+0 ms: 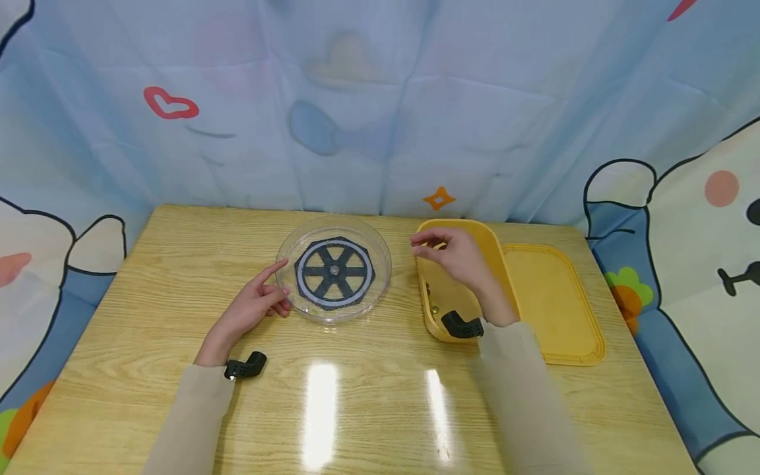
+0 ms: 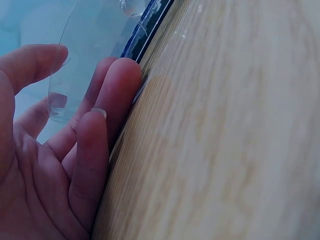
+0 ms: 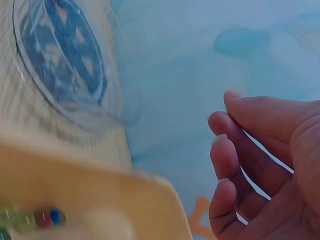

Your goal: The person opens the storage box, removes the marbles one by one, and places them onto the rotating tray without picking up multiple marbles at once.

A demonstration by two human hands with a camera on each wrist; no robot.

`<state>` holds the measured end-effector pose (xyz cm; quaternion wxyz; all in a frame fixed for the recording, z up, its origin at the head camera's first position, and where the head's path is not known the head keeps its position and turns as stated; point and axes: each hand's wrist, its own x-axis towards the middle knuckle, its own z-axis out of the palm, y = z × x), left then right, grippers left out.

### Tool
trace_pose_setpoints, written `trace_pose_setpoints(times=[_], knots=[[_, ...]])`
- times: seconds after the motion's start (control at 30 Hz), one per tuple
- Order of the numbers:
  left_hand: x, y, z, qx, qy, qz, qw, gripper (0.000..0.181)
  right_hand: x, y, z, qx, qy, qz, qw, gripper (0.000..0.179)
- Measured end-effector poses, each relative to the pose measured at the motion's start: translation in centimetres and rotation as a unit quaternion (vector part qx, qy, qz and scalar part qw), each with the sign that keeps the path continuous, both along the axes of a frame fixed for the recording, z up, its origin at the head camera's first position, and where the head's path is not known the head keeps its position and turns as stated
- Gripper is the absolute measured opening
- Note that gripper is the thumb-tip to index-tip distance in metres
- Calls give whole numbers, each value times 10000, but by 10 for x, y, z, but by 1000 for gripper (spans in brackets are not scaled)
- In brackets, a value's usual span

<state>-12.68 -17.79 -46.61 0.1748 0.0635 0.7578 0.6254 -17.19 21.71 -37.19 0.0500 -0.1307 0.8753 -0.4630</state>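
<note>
A clear round dish (image 1: 382, 287) stands on the table, with a dark six-spoked wheel shape (image 1: 320, 303) showing at its base. At the dish's left edge is my left hand (image 1: 252, 307), index finger extended to the rim and the other fingers low along the side. The left wrist view shows these fingers (image 2: 117, 90) against the clear wall. My right hand (image 1: 460, 257) hovers over the yellow bin (image 1: 505, 277), fingers loosely bent. In the right wrist view its thumb and index tips are close together, with nothing visible between them.
Several small marbles (image 3: 27, 219), some green, one red and one blue, lie in the bin. A flat yellow lid (image 1: 555, 303) lies to the bin's right. A printed blue curtain (image 1: 356, 132) hangs behind the wooden table (image 1: 368, 409).
</note>
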Motion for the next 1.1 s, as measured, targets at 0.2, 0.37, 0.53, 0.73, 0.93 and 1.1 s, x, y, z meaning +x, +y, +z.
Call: trace_pose_setpoints(times=[0.2,0.37,0.53,0.73,0.93,1.1], knots=[[0,0,1,-4,18,-11,10000,64,-8,28,0,-79,-136,-56,9999,29],[0,0,1,32,35,-7,10000,64,-16,41,-8,-277,-567,-132,9979,35],[0,1,1,8,48,-10,10000,64,-23,48,-21,-431,-1122,-36,9927,31],[0,1,-1,-1,49,-5,10000,63,-30,53,-39,189,-1890,679,9794,28],[1,1,-1,45,33,-6,10000,64,-33,53,-52,663,-2154,1232,9664,28],[1,2,1,78,-8,10,10000,64,-34,50,-55,1054,-2106,1286,9633,26]])
